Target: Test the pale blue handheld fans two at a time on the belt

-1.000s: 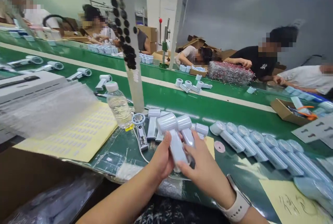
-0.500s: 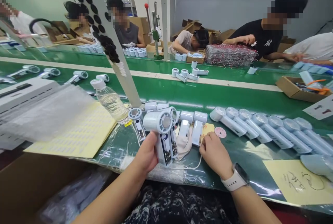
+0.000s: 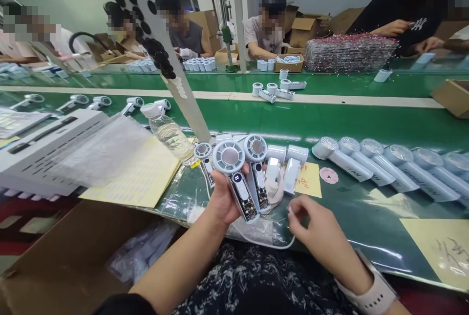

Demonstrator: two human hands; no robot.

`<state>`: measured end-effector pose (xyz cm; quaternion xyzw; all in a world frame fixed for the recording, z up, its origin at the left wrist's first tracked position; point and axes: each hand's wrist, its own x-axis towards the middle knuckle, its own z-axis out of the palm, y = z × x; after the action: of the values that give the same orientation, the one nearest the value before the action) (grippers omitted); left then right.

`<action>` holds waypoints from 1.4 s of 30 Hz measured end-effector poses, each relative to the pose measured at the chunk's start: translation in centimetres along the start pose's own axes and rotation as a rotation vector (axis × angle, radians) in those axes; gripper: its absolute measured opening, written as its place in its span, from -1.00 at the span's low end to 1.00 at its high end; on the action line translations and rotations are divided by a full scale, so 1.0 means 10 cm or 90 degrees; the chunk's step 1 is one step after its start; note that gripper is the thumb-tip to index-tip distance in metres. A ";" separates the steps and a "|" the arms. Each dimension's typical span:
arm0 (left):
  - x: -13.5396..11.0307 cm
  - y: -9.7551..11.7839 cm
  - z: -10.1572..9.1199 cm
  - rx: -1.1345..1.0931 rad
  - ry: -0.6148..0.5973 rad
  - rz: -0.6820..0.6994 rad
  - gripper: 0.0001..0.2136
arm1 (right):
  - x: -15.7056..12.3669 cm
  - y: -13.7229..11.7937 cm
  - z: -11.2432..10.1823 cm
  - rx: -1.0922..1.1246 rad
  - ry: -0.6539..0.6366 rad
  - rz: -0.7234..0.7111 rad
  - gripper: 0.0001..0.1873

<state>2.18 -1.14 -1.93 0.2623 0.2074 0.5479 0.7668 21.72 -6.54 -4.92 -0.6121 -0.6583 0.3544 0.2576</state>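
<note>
My left hand [image 3: 223,200] is closed around the handle of a light-blue handheld fan [image 3: 240,190]. Its round head points up, and its open front shows a circuit board and a small lit display reading 20. Close behind it on the right stands a second fan [image 3: 259,183] with its board bare, and a third, smaller-looking fan [image 3: 205,158] is on the left. My right hand [image 3: 311,220] is apart from the fan, its thumb and fingers pinched at the end of a white cable [image 3: 273,245]. The cable loops along the table edge; its tip is mostly hidden.
Wrapped fans [image 3: 370,158] lie in a row at right. A water bottle [image 3: 168,132] leans by the post [image 3: 190,105]; yellow sheets [image 3: 128,193] and a white box [image 3: 54,154] are left. Below is an open carton [image 3: 73,251]. Co-workers sit across the green bench [image 3: 311,119].
The fan in my left hand has turned so its board and display face me. My right hand has drawn back from the pale fan pieces toward me. My view has swung.
</note>
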 end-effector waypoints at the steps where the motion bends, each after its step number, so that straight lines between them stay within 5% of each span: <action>1: 0.02 -0.01 0.02 0.002 0.003 0.004 -0.39 | -0.06 -0.07 0.03 0.116 -0.049 0.006 -0.91; 6: 0.11 -0.07 0.15 0.006 0.037 0.037 -0.38 | -0.10 -0.29 0.16 0.477 -0.265 0.043 -0.85; 11: 0.08 -0.11 0.15 0.030 0.045 0.046 -0.37 | -0.07 -0.31 0.21 0.444 -0.157 -0.022 -0.73; 17: 0.02 -0.13 0.11 0.003 0.058 0.019 -0.38 | -0.09 -0.36 0.25 0.329 -0.195 -0.092 -0.62; 28: 0.04 -0.18 0.10 0.052 0.074 0.087 -0.37 | -0.16 -0.33 0.50 0.598 -0.141 0.065 -0.49; 35: 0.04 -0.15 0.13 0.001 0.099 0.072 -0.37 | -0.14 -0.38 0.34 0.364 -0.062 -0.098 -0.55; 42: -0.01 -0.16 0.13 -0.036 0.090 0.050 -0.38 | -0.15 -0.36 0.36 0.363 -0.058 -0.154 -0.58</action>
<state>4.06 -1.87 -1.91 0.2093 0.2348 0.6004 0.7352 16.86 -8.59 -4.13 -0.4160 -0.6113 0.5185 0.4295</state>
